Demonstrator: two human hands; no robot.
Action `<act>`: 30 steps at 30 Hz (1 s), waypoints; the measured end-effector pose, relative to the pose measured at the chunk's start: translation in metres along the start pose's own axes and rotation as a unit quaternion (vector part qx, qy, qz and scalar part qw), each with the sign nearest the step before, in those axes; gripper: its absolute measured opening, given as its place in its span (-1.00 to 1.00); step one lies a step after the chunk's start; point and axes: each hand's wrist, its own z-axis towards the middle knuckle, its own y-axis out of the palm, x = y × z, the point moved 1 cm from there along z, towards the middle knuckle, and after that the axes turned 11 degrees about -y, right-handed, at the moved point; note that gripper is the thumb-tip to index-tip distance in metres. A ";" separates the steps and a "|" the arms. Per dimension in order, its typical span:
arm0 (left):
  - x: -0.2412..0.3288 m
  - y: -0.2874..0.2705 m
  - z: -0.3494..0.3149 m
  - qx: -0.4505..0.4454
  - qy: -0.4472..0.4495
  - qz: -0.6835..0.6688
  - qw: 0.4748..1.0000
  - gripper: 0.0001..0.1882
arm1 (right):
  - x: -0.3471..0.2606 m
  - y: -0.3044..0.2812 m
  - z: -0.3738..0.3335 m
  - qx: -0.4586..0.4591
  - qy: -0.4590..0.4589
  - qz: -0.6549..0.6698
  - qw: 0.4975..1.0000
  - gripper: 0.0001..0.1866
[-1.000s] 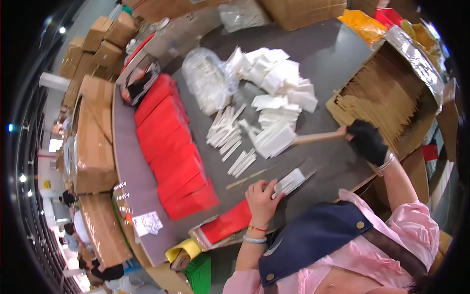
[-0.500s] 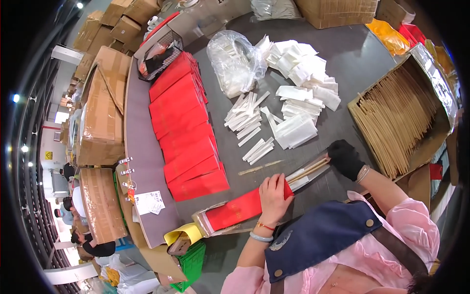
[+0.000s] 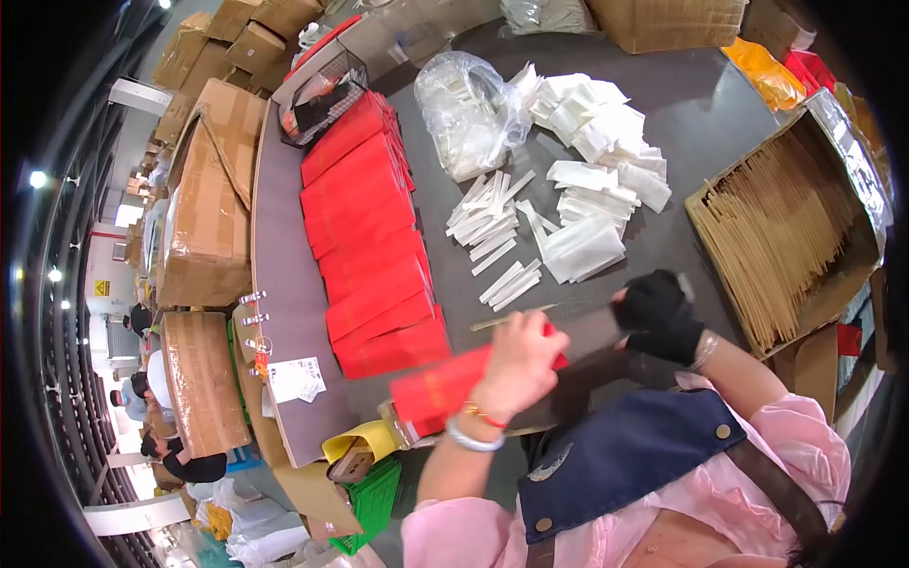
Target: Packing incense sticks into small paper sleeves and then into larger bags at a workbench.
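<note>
My bare left hand is closed on a long red paper sleeve, raised at a slant above the table's near edge. More red paper shows below its left end. To the right of the sleeve, my right hand wears a black fingerless glove. Its thumb and fingers are apart and nothing shows between them. The thin sticks are out of sight; whether they are inside the sleeve I cannot tell. Beyond my hands lie small white strips and white paper packets.
Overlapping red sleeves form a row at left, near a black wire basket. A clear plastic bag stands farther back. At right is an open carton of thin sticks. A yellow-lined holder and green basket adjoin the near edge.
My left hand has lifted the red sleeve and shifted slightly left. The sticks and white packet at its right end no longer show. My right hand has come off them, its fingers spreading.
</note>
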 end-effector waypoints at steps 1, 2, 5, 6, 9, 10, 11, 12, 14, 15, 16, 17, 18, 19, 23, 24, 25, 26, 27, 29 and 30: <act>-0.012 -0.018 0.000 0.027 -0.015 -0.010 0.999 -0.80 | 0.009 -0.008 -0.010 0.087 0.037 0.013 0.995 -0.34; -0.026 -0.031 0.004 0.052 -0.007 -0.039 0.998 -0.81 | 0.014 -0.017 -0.021 0.173 0.081 0.018 0.981 -0.34; -0.071 -0.029 -0.002 0.206 -0.100 0.028 0.973 -0.66 | 0.013 -0.023 -0.022 0.131 0.106 0.014 0.986 -0.35; -0.074 -0.014 -0.011 0.257 -0.158 0.070 0.951 -0.61 | 0.011 -0.020 -0.021 0.133 0.108 0.015 0.985 -0.35; -0.042 0.062 -0.036 0.204 -0.292 -0.049 0.933 -0.25 | -0.003 -0.012 -0.015 0.109 0.072 -0.040 0.991 -0.35; -0.023 0.075 -0.036 0.156 -0.342 -0.052 0.925 -0.13 | -0.003 -0.009 -0.013 0.094 0.066 -0.028 0.993 -0.35; -0.018 0.092 -0.040 0.154 -0.345 -0.053 0.924 -0.13 | -0.004 -0.007 -0.011 0.080 0.058 -0.015 0.995 -0.36; -0.021 0.111 -0.043 0.174 -0.360 -0.082 0.913 -0.07 | -0.006 -0.006 -0.009 0.077 0.056 -0.013 0.995 -0.36; -0.024 0.119 -0.045 0.194 -0.372 -0.113 0.900 0.00 | -0.009 -0.005 -0.006 0.034 0.049 -0.048 0.997 -0.35; -0.027 0.120 -0.047 0.195 -0.364 -0.141 0.900 0.00 | -0.010 -0.005 -0.005 0.033 0.047 -0.049 0.997 -0.35; -0.030 0.120 -0.048 0.196 -0.356 -0.168 0.898 0.00 | -0.010 -0.002 -0.003 0.010 0.039 -0.044 0.998 -0.34; -0.032 0.121 -0.049 0.196 -0.359 -0.167 0.897 0.00 | -0.010 0.002 0.000 -0.013 0.029 -0.038 0.999 -0.32; -0.034 0.120 -0.049 0.197 -0.358 -0.168 0.897 0.00 | -0.010 0.009 0.005 -0.013 0.027 -0.037 0.999 -0.32; -0.035 0.121 -0.051 0.196 -0.357 -0.170 0.897 0.00 | -0.011 0.022 0.011 -0.014 0.004 -0.011 1.000 -0.31; -0.028 0.113 -0.041 0.189 -0.341 -0.148 0.909 -0.03 | -0.039 0.065 0.043 -0.056 -0.046 0.015 0.997 -0.26; -0.031 0.110 -0.038 0.206 -0.308 -0.165 0.914 -0.12 | -0.038 0.063 0.044 -0.052 -0.047 0.013 0.997 -0.26; -0.035 0.107 -0.033 0.223 -0.273 -0.183 0.918 -0.20 | -0.035 0.061 0.041 -0.008 -0.063 0.018 0.998 -0.26; -0.043 0.105 -0.019 0.225 -0.266 -0.184 0.919 -0.20 | -0.030 0.057 0.037 0.036 -0.077 0.021 0.996 -0.26; -0.057 0.103 -0.005 0.273 -0.250 -0.166 0.914 -0.38 | -0.023 0.054 0.033 0.088 -0.067 0.038 0.993 -0.30; -0.073 0.102 0.015 0.320 -0.229 -0.153 0.906 -0.55 | 0.001 0.036 0.012 0.168 -0.021 0.025 0.985 -0.35; -0.080 0.099 0.022 0.301 -0.233 -0.133 0.915 -0.70 | 0.022 0.031 -0.006 0.210 -0.024 0.006 0.977 -0.37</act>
